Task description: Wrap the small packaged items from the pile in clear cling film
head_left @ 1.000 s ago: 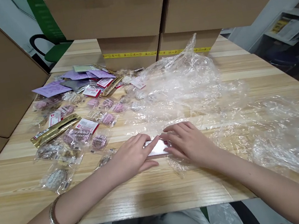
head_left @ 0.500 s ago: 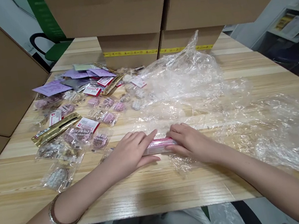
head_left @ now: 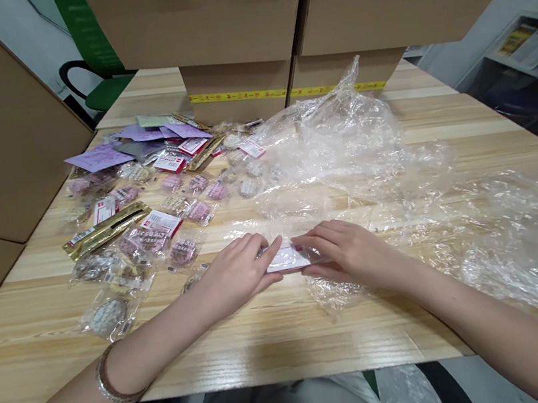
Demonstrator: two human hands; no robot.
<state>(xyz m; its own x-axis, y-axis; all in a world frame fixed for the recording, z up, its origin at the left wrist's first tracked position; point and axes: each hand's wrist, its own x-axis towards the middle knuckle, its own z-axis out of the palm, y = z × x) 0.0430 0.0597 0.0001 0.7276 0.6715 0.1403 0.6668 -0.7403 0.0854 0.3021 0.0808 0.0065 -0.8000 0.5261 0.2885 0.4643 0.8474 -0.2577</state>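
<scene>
the small packet (head_left: 287, 258) now lies flat again, its white face up, where half a second ago it stood on edge showing pink. the left hand (head_left: 237, 275) and right hand (head_left: 345, 254) pinch its ends on the surface (head_left: 290, 340), plastic wrap (head_left: 368, 159) at 1 o'clock.

Wooden table (head_left: 290, 340), packets (head_left: 143, 240), plastic wrap (head_left: 395, 169), boxes (head_left: 236, 88)

There is just one camera, and it sits on the person's head. It looks forward and down at the wooden table (head_left: 280, 341) from close up (the boxes (head_left: 202, 23) behind look big and near).
</scene>
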